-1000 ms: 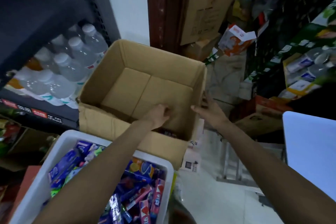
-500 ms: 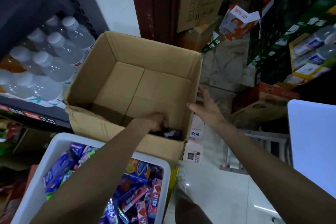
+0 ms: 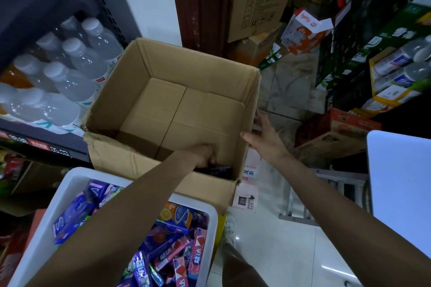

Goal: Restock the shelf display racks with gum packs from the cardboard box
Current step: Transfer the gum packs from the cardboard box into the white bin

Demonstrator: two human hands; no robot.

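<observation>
I have my left hand point(image 3: 204, 152) deep in the near right corner of the cardboard box point(image 3: 193, 72), fingers curled down onto the last dark gum packs point(image 3: 220, 170) lying against the near wall. Whether the fingers have actually closed round a pack I cannot tell; the knuckles hide the contact. My right hand point(image 3: 261, 134) lies flat with straight fingers against the outside of the box's right wall, thumb hooked at the rim, holding nothing, only bracing.

The rest of the box floor is bare cardboard, so I judge this is the last scoop. Just below the box, the white bin point(image 3: 70, 184) is already heaped with loose gum packs in blue, purple and red wrappers, and my left forearm crosses over it.

To do this step well, I would keep the right hand pressing the wall so the box cannot slide or tip toward me as I pull. The packs sit tight in the corner under the near wall, where I can barely see them, so I would sweep them a little toward the middle first, then pinch them along their long sides. I would lift straight up, clear of the torn near rim, before swinging back over the bin. The risk, I think, is dropping a slim pack between box and bin, near the shelf of water bottles point(image 3: 70, 72) at left.
</observation>
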